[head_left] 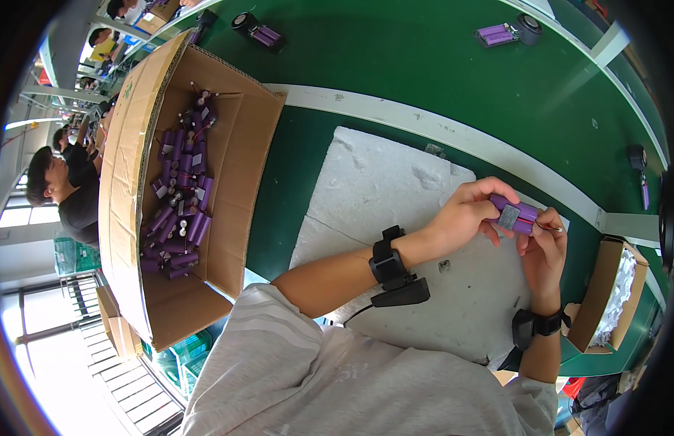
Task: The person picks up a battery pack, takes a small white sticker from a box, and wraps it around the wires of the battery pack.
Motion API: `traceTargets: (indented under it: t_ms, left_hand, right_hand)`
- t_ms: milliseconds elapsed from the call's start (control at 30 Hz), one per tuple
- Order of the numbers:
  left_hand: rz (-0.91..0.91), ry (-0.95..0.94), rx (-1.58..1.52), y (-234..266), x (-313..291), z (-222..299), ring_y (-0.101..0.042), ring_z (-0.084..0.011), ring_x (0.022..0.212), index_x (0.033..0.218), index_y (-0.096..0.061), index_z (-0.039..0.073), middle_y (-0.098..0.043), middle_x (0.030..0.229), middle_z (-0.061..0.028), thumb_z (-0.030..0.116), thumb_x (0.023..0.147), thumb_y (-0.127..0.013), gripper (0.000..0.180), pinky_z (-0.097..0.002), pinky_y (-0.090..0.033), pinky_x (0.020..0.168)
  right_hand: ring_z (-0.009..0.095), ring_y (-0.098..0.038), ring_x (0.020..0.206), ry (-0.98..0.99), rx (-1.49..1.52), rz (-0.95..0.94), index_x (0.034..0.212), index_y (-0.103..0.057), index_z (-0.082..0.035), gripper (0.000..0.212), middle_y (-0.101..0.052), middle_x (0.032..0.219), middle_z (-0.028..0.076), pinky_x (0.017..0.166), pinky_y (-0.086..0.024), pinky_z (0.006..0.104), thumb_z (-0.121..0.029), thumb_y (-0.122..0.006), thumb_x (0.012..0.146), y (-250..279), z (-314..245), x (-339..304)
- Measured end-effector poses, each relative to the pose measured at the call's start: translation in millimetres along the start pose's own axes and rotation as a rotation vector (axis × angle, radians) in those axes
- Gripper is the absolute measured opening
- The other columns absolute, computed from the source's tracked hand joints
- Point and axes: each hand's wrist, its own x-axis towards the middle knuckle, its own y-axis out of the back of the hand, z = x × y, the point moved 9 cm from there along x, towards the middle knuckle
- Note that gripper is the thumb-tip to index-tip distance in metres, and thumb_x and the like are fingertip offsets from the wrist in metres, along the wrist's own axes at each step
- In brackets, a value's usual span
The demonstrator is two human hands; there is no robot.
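Above the right part of a white foam slab (366,182), a purple battery pack (524,212) is held between my two hands. It looks like cylindrical cells side by side, with a grey patch and a thin red wire on it. My left hand (471,214) grips its left end, thumb and fingers closed round it. At the other end, my right hand (544,243) pinches the pack near a short wire or tab that sticks out to the right. The fingers partly hide both ends of the pack.
To the left stands a large open cardboard box (235,145) with several purple battery packs (180,174). A small carton (591,320) with white pieces is at the right. Beyond a white ledge (424,123), devices with purple cells (497,34) lie on the green surface. Other people sit far left.
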Motion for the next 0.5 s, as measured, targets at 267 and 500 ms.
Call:
traceTargets:
  t_ms: [267,500]
  left_hand:
    - [0.012,-0.014,-0.004,1.2,-1.6,0.2,-0.059,-0.0216,0.081,0.103,-0.051,0.001,-0.055,0.099,-0.0142,-0.002,0.081,-0.035,0.027,-0.0316,-0.051,0.066]
    - [0.022,-0.017,0.007,-1.6,-0.2,-2.3,-0.059,-0.0213,0.083,0.103,-0.052,0.001,-0.055,0.099,-0.0134,-0.003,0.081,-0.035,0.028,-0.0318,-0.051,0.069]
  right_hand:
    - [0.009,-0.047,0.056,0.012,-0.035,0.023,0.08,-0.044,-0.006,0.01,-0.05,0.071,0.004,0.05,-0.034,0.0203,-0.012,-0.051,0.083,-2.7,-1.1,-0.7]
    - [0.012,-0.051,0.06,0.013,-0.01,-0.005,0.082,-0.045,-0.004,0.008,-0.047,0.077,0.005,0.05,-0.04,0.0242,-0.007,-0.052,0.082,3.1,-2.0,-4.3]
